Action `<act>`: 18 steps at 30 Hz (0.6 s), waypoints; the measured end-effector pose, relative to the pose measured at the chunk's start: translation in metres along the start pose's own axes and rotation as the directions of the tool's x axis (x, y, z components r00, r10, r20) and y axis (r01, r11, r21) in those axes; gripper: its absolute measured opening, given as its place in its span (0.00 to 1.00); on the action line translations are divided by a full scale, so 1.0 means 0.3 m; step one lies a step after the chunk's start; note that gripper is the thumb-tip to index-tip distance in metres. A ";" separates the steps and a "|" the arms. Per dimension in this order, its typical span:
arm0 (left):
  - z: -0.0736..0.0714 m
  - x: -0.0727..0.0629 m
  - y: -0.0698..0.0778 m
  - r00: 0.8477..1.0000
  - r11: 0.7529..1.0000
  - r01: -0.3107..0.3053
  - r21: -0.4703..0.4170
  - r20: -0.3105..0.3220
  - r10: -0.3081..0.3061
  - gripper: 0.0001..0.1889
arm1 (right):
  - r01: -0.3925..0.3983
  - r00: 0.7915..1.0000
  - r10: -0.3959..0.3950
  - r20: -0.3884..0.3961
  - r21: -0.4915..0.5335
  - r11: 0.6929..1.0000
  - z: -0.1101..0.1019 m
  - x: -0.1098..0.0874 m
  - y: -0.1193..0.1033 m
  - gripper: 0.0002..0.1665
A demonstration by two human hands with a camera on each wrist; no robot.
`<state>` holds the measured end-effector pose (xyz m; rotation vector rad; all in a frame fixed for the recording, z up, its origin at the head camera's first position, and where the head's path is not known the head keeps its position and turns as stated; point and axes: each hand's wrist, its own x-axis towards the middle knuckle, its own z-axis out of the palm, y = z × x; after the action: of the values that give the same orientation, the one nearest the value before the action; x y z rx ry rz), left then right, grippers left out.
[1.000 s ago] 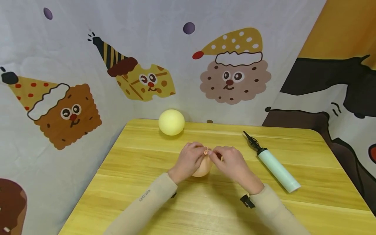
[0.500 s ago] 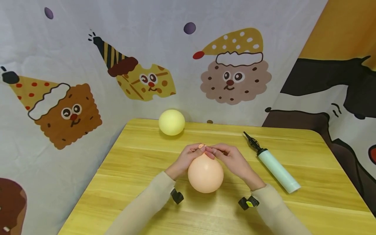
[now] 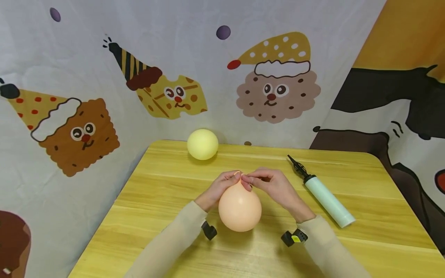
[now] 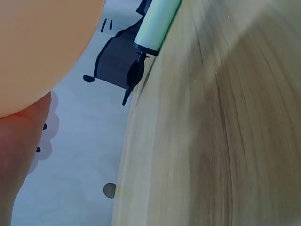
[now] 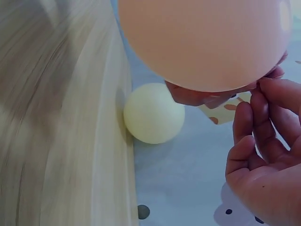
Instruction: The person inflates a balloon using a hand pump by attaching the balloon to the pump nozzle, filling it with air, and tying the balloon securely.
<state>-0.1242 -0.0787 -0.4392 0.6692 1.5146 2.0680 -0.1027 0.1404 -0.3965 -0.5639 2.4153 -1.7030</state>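
A round peach balloon (image 3: 240, 208) hangs below both hands, its neck and rim at the top between the fingers. My left hand (image 3: 221, 185) pinches the neck from the left side. From the right, my right hand (image 3: 274, 186) pinches at the same neck, thumb against forefinger, with the other fingers curled in the right wrist view. The balloon's body (image 4: 42, 47) fills the upper left of the left wrist view and hides most of the left hand there. In the right wrist view, the balloon (image 5: 207, 42) covers part of the left hand's fingers.
A yellow balloon (image 3: 202, 144) rests near the table's back edge. To the right lies a mint-green hand pump (image 3: 329, 200) with a black nozzle. The wooden table (image 3: 146, 231) meets a cartoon-printed cloth (image 3: 215, 104) behind it.
The peach balloon, mostly hidden under the hands a second ago, has swung toward the person into full view. Lately it shifted slightly left and down, while both hands stay at its neck.
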 end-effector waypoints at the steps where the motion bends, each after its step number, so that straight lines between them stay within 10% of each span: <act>1: -0.001 0.000 -0.001 1.000 1.000 0.008 -0.004 0.001 -0.008 0.17 | -0.010 1.000 0.010 0.001 -0.002 1.000 -0.001 0.000 -0.003 0.10; 8: -0.009 0.003 0.000 0.999 1.000 0.019 -0.016 0.029 -0.018 0.17 | -0.029 0.999 0.028 -0.022 -0.070 0.997 -0.004 0.002 -0.017 0.09; 18: -0.002 0.015 -0.005 0.999 0.999 0.028 -0.018 0.044 -0.027 0.17 | 0.115 0.977 -0.155 -0.148 -0.249 0.962 0.027 -0.007 -0.023 0.02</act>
<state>-0.1279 -0.0759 -0.4404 0.6786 1.4705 2.0320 -0.0967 0.1320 -0.3933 -0.6555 2.7853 -1.5750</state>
